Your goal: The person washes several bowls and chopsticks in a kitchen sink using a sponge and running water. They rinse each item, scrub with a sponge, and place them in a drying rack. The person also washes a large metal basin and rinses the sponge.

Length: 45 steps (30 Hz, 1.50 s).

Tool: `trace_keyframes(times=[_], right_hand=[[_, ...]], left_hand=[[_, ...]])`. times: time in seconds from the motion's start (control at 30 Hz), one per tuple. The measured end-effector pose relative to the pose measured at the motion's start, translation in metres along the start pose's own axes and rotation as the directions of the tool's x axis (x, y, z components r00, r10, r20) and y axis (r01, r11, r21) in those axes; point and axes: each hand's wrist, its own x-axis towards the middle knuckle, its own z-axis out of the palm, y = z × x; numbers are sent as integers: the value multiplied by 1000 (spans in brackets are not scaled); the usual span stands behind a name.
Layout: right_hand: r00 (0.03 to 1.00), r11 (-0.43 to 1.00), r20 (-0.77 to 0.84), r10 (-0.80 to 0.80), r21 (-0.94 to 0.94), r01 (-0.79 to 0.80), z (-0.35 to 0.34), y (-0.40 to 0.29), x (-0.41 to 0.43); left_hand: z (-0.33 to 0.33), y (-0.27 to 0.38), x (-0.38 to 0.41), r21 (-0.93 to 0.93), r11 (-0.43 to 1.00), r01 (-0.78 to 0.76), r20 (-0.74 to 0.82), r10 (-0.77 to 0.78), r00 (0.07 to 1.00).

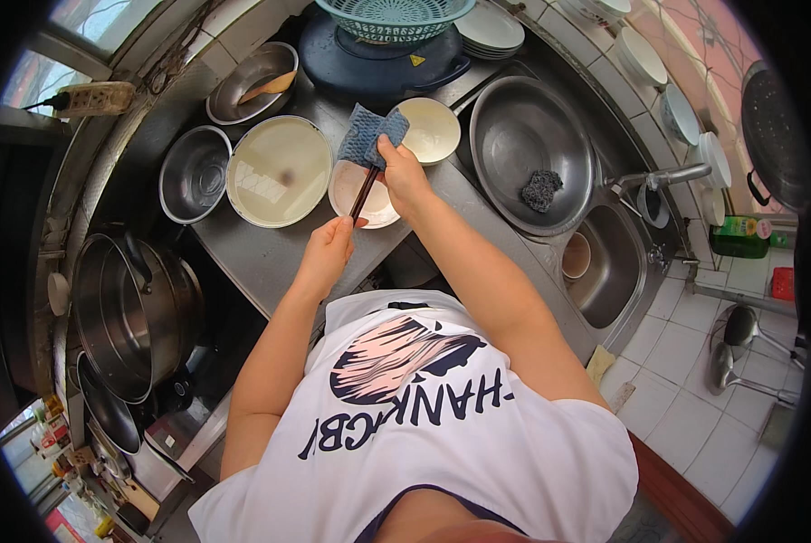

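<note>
Dark brown chopsticks (363, 197) slant between my two hands, above a whitish bowl (381, 201) on the metal counter. Their lower end is gripped by my left hand (329, 250). My right hand (403, 171) pinches a blue textured cloth (363, 134) around their upper end; how many sticks there are is hard to tell. Just beyond the right hand stands a cream bowl (431, 130). To the left of the hands rests a wide cream enamel basin (280, 171), which seems to hold clear liquid.
A large steel basin (497, 149) holding a dark scouring pad (541, 190) sits by the faucet (670, 175) and sink (616, 254). Steel bowls (194, 173) stand at left, near a big pot (113, 312). Behind are a dark blue lidded appliance (378, 68), a teal colander (399, 15) and stacked plates (490, 30).
</note>
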Motion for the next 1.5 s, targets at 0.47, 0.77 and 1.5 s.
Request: trace_keyframes(times=[0.47,0.77,1.5], right_hand=[[999,999,23,-38,18,37,-12,-22,20],[1000,987,10,-5,162,4,-40,-26,15],[996,1000,-87,-20,20,22,-6,-6,23]], left_hand=[[-5,5,-1,-28,1000,8,-15,-8,1000],[-11,8,8,12,1000,-8,29,7,1000],[-6,8,-6,134,988,-71,-30,75,997]])
